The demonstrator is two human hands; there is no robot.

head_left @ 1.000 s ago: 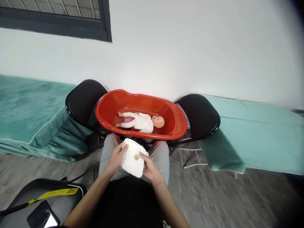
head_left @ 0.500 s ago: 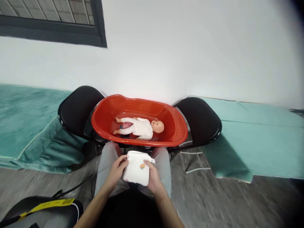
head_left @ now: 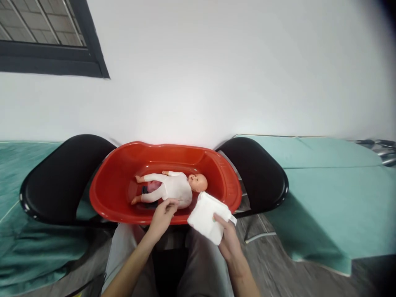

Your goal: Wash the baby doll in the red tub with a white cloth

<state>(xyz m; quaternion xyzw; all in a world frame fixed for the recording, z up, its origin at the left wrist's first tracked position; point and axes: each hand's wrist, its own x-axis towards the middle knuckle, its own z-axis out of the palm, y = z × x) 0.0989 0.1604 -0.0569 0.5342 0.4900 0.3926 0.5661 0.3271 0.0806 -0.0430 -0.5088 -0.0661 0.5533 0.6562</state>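
In red plastic baby tub (head_left: pixel 117 194), baby doll in white suit (head_left: pixel 173 190) lies, not yet changed. Left hand (head_left: pixel 162 216) reaches, fingers loose, touching doll. Right hand (head_left: pixel 227 239) grips folded white diaper (head_left: pixel 206 216) by tub rim.

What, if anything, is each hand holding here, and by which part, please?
The right hand holds the folded white diaper by its near corner; the left hand holds nothing.

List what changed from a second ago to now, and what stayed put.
The left hand let go of the folded diaper and reached forward to the doll. The right hand alone now holds the diaper, shifted right. The doll still lies in the red tub.
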